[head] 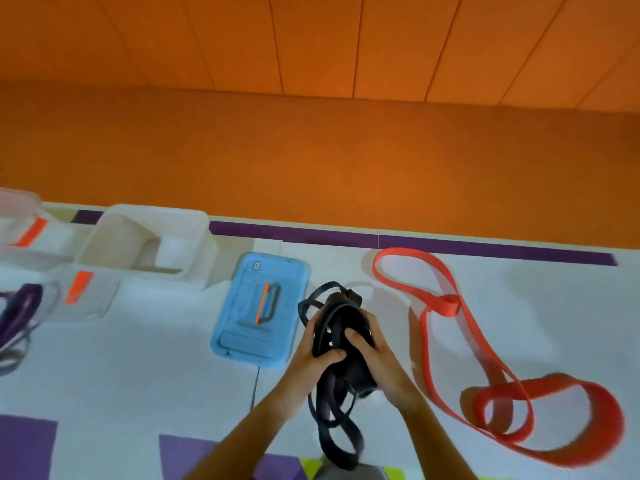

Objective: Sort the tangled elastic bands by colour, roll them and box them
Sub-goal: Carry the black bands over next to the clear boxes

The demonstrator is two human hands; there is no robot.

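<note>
Over the middle of the white table (138, 375) I have both hands raised around the black band (337, 308), which is gathered into a loose bundle so that it can be rolled rather than left lying in a tangle. My left hand (311, 355) grips the bundle from the left with the thumb pressed across its front, and my right hand (381, 355) wraps it from the right, fingers curled behind and thumb on top. So both hands are closed on the same band, with the bulk of it squeezed between the palms. Some loops stick out above the fingers, and a longer tail hangs below the wrists toward the near edge. I judge that tail to be the part not yet wound in. The red band (448, 304) lies spread on the table to the right, well apart from my hands and untouched, with a twist near its middle. A blue lid (259, 313) rests flat just left of my hands, off its box so the box stays open. Pale boxes (194, 237) stand at the back left, and a purple band (19, 308) lies at the far left, apparently already in a clear box, though that corner is too blurred to be sure.
</note>
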